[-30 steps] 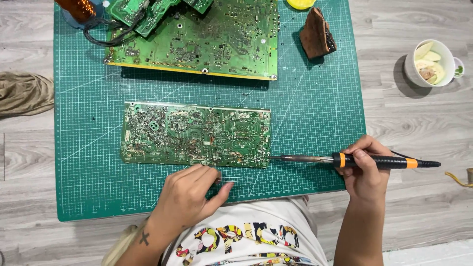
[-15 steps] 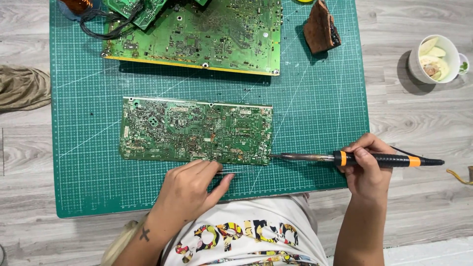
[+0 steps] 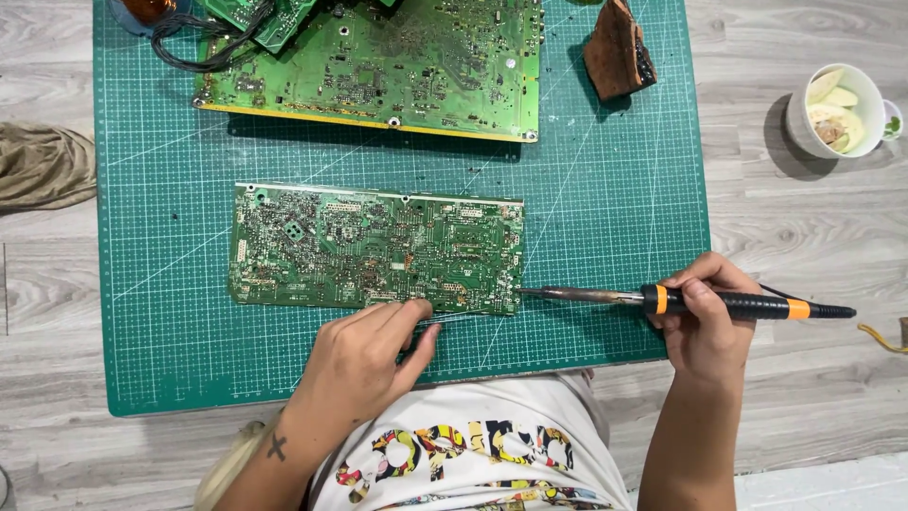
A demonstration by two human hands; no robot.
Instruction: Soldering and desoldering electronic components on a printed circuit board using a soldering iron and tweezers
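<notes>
A long green circuit board (image 3: 376, 248) lies flat in the middle of the green cutting mat (image 3: 615, 208). My right hand (image 3: 707, 317) grips a black and orange soldering iron (image 3: 738, 304), whose metal tip touches the board's lower right corner. My left hand (image 3: 364, 364) rests on the mat at the board's near edge, fingertips against a thin strand of solder wire (image 3: 454, 319) that runs along that edge toward the tip.
A bigger green circuit board (image 3: 378, 66) with black cables lies at the mat's far edge. Beside it stands a brown sponge-like block (image 3: 617, 49). A white cup (image 3: 837, 109) sits on the wooden floor at right; a tan cloth (image 3: 43, 166) at left.
My left hand has slid forward to the board's near edge, closer to the wire. The iron in my right hand stays at the board's corner.
</notes>
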